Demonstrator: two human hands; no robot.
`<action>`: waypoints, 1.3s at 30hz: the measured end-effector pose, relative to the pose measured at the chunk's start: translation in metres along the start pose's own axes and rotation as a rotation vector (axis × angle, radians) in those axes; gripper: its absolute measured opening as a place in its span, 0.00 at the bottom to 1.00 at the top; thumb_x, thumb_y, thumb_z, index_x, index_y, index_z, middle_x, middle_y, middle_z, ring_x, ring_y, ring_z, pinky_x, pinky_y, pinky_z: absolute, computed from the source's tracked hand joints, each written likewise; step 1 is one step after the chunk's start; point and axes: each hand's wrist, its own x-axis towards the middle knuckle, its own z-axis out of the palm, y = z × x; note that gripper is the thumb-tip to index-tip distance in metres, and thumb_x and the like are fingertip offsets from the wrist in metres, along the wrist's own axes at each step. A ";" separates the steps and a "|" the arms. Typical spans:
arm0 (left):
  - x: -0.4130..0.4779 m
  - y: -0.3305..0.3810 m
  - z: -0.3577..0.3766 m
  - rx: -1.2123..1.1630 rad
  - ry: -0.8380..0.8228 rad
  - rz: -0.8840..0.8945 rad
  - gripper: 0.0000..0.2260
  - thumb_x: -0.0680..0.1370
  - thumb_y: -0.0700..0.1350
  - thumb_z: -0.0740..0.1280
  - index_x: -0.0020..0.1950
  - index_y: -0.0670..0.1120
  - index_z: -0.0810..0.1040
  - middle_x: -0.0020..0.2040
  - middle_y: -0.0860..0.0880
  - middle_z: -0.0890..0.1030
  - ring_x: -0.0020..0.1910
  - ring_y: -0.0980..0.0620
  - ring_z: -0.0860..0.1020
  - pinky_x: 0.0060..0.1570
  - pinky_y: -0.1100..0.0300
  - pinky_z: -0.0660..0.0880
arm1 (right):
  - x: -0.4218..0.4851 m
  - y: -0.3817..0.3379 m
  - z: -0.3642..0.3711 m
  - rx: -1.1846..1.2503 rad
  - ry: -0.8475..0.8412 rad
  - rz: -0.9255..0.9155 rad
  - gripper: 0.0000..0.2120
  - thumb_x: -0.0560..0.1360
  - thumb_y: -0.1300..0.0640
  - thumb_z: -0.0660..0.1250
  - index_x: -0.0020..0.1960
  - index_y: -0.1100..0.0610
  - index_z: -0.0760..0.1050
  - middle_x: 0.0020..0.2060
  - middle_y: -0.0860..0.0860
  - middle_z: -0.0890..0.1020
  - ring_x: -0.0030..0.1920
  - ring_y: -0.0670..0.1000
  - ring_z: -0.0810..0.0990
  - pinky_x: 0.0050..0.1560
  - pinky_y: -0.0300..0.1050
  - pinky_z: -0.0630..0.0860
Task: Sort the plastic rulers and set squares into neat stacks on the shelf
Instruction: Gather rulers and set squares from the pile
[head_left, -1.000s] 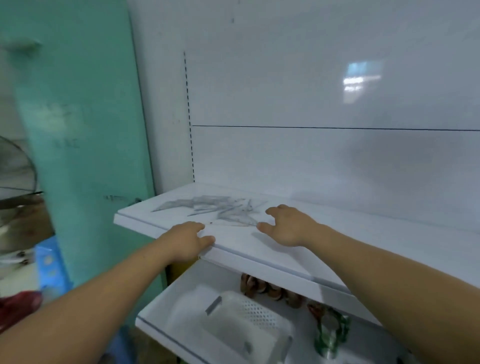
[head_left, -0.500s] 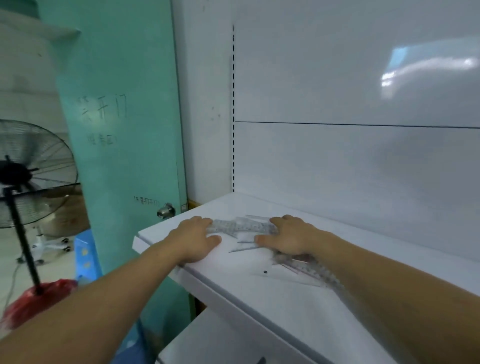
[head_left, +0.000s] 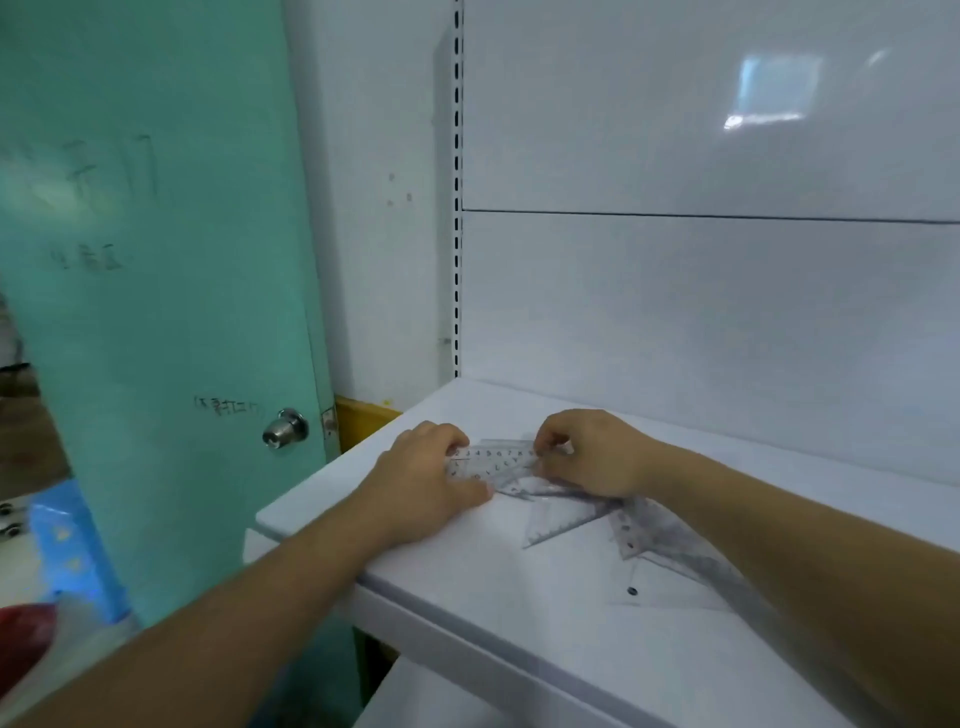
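Two big surfaces fill the view: teal door (head_left: 156, 312) on the left, glossy white back panel (head_left: 701, 286) on the right, a slotted upright (head_left: 457, 208) between them. White shelf (head_left: 467, 597) below the panel; its left front corner points toward the door. Both forearms reach in over the front edge. Left hand (head_left: 421, 488) rests near the shelf's left edge, fingers curled over the left end of a clear ruler (head_left: 491, 462), thumb pressed in from the front: gripping it. Right hand (head_left: 592, 452) just beside it, toward the back edge, fingertips bent down and pinching the ruler's right end. Ruler lies flat between the two hands, printed scale readable, on top of other clear pieces. Clear set square (head_left: 563, 522) pokes out from under the right hand, tip aimed at the front edge. A longer clear piece (head_left: 670, 545) with a row of holes runs out under the right forearm; ruler or set square, cannot tell. Faint triangular outline with a small dark dot (head_left: 632, 591) nearer the front edge. Steel door knob (head_left: 284, 429) beside the shelf's left end.
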 end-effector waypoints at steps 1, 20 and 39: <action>0.000 -0.003 0.000 -0.038 0.003 0.014 0.24 0.72 0.58 0.69 0.64 0.52 0.70 0.59 0.54 0.72 0.56 0.54 0.71 0.59 0.57 0.71 | -0.005 -0.003 0.000 -0.002 0.017 0.038 0.10 0.76 0.53 0.64 0.56 0.52 0.76 0.56 0.48 0.78 0.55 0.47 0.75 0.54 0.37 0.68; 0.009 -0.016 0.002 -0.273 0.004 0.012 0.24 0.72 0.53 0.70 0.67 0.52 0.70 0.64 0.52 0.68 0.62 0.50 0.71 0.65 0.51 0.68 | -0.045 -0.019 0.011 -0.194 0.239 0.219 0.22 0.78 0.45 0.60 0.70 0.50 0.67 0.68 0.47 0.70 0.68 0.52 0.66 0.67 0.48 0.64; -0.002 -0.002 0.000 0.003 0.064 0.059 0.25 0.76 0.54 0.64 0.72 0.51 0.65 0.68 0.52 0.67 0.66 0.51 0.68 0.67 0.56 0.63 | -0.062 -0.016 -0.001 -0.089 0.071 0.245 0.20 0.74 0.48 0.65 0.66 0.48 0.72 0.64 0.47 0.74 0.64 0.50 0.71 0.64 0.44 0.67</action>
